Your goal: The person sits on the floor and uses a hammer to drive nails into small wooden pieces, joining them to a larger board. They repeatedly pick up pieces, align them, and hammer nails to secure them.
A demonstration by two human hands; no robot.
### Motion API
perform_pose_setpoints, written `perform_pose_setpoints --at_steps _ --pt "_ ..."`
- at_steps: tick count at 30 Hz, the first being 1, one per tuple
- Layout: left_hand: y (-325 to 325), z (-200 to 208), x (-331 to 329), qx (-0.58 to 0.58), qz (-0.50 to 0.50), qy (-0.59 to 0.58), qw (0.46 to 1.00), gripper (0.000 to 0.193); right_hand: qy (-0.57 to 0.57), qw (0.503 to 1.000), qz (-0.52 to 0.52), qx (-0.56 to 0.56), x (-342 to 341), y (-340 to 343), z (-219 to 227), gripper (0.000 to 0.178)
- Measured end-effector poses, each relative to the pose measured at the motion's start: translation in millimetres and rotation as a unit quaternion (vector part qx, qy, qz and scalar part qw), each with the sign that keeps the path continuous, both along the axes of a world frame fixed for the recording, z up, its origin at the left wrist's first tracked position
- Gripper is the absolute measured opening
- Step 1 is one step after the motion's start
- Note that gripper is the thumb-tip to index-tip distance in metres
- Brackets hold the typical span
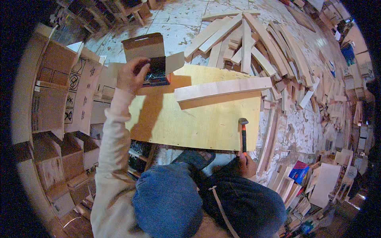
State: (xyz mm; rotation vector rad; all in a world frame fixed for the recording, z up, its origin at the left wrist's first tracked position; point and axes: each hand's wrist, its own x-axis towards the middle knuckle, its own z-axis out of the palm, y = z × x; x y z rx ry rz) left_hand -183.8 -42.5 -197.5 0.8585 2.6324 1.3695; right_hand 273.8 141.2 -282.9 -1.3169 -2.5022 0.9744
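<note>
My left hand [134, 74] is at the left side of an open cardboard box [161, 78] at the far left of a yellow plywood board [198, 123]. Its fingers curl toward the thumb at the dark small contents of the box; whatever they hold, if anything, is hidden. In my right hand [248, 166], low by my right knee, is a hammer [243, 137] with a black and orange handle. Its head rests over the board's right part. A pale wooden bar [224, 89] lies across the far half of the board.
Beyond the board and to its right, cut wooden strips [246, 43] lie in a loose pile on the tiled floor [174, 23]. Large cardboard boxes [59, 83] line the left side. A blue and red package [299, 172] lies among scraps at the right.
</note>
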Motion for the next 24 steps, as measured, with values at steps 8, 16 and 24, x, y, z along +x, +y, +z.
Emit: perform_pose_setpoints --at_steps 8,16,24 --pt "30.9 -13.1 106.0 0.152 -0.043 0.053 0.986 0.019 0.016 0.972 0.108 -0.206 -65.1 22.9 59.2 0.040" --pt "42.6 -47.4 117.1 0.120 -0.072 0.122 0.983 0.014 0.003 0.953 0.219 -0.208 -124.9 14.9 83.0 0.042" --pt "50.4 -61.8 117.4 0.090 -0.089 0.181 0.975 0.018 0.068 0.938 0.261 -0.217 -154.4 8.9 135.9 0.032"
